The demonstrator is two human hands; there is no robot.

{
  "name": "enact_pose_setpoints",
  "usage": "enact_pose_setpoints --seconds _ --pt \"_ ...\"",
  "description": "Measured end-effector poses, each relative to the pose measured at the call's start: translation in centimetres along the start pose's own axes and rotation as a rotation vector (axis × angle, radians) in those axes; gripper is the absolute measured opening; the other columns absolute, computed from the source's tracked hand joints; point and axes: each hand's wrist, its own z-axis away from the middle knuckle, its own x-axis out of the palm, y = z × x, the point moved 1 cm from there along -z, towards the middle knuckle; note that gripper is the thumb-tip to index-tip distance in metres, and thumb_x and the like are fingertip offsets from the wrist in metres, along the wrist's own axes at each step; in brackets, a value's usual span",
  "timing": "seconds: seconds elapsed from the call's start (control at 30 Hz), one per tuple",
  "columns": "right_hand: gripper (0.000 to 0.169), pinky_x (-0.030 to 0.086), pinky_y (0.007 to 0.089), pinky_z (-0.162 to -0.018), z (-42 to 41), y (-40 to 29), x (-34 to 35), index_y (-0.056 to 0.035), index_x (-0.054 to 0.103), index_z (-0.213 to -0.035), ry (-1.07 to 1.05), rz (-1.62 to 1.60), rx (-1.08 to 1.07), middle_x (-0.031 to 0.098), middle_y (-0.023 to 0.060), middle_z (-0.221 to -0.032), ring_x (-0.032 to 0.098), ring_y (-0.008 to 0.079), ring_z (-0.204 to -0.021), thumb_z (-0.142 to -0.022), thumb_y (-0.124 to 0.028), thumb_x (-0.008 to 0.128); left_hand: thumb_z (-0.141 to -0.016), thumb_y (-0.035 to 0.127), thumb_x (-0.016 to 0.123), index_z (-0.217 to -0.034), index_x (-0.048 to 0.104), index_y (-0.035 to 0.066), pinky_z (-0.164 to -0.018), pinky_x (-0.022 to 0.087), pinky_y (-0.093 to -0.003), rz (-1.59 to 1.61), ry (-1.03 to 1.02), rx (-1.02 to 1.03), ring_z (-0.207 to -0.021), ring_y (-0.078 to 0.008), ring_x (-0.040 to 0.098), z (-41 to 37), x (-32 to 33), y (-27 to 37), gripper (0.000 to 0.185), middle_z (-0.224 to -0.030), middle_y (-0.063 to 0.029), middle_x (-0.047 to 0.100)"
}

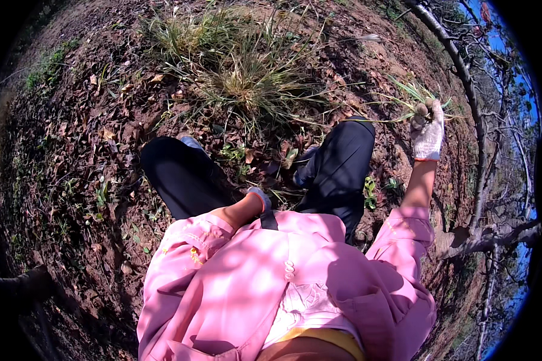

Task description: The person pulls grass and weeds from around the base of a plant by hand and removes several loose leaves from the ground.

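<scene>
My right hand (427, 128), in a white knit work glove with an orange cuff edge, is raised out to the right. Its fingers are closed around a tuft of green grass blades (413, 92), which stick out to both sides. My left hand (260, 197), gloved too, is low between my knees in front of the jacket. Most of its fingers are hidden, so whether it holds anything is unclear. Beside its wrist shows a short dark strap-like piece (268, 220). Ahead of my feet grows a large clump of partly dry grass (248, 85).
Dry leaves and small weeds cover the brown soil (86, 149). A leaning tree trunk (463, 72) and a thick branch (492, 239) stand along the right side. My bent knees in dark trousers (338, 167) flank the ground before me. A dark stump-like object (25, 284) is at lower left.
</scene>
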Motion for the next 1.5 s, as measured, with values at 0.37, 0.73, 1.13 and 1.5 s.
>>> enact_pose_setpoints --seconds 0.37,0.73,1.13,1.5 --pt "0.034 0.038 0.0169 -0.04 -9.6 8.7 16.7 -0.0049 0.061 -0.095 -0.331 0.043 0.069 0.062 0.0034 -0.073 0.05 0.005 -0.048 -0.081 -0.035 0.066 -0.088 0.029 0.039 -0.113 0.054 0.023 -0.044 0.044 -0.0401 -0.084 0.283 -0.031 -0.052 -0.0246 0.061 1.4 2.7 1.2 0.03 -0.059 -0.0059 0.061" --pt "0.018 0.042 0.0258 -0.038 -15.3 20.1 18.9 -0.0008 0.056 -0.08 -0.235 0.117 0.153 0.063 0.0102 -0.065 0.056 0.0151 -0.047 -0.083 -0.018 0.049 -0.078 0.018 0.052 -0.095 0.062 0.016 -0.05 0.041 -0.0308 0.152 0.772 0.104 -0.05 -0.017 0.055 3.0 0.9 3.3 0.02 -0.058 -0.0024 0.057" --pt "0.02 0.027 0.0194 -0.032 -19.5 24.6 16.5 0.002 0.056 -0.078 -0.507 0.173 0.667 0.05 0.0025 -0.059 0.039 0.0057 -0.039 -0.083 -0.017 0.049 -0.082 0.015 0.046 -0.089 0.058 -0.001 -0.068 0.047 -0.0322 0.047 0.705 0.123 -0.068 -0.0236 0.057 -1.4 3.5 1.7 0.021 -0.079 -0.016 0.058" --pt "0.036 0.028 0.0229 -0.037 -16.7 21.9 19.9 -0.0057 0.058 -0.085 -0.517 0.483 0.42 0.055 0.0062 -0.062 0.04 0.0084 -0.042 -0.085 -0.041 0.053 -0.075 0.018 0.054 -0.068 0.056 -0.002 -0.05 0.042 -0.0442 0.716 0.53 0.77 -0.055 -0.0365 0.053 1.5 -6.7 1.7 0.022 -0.06 -0.018 0.053"
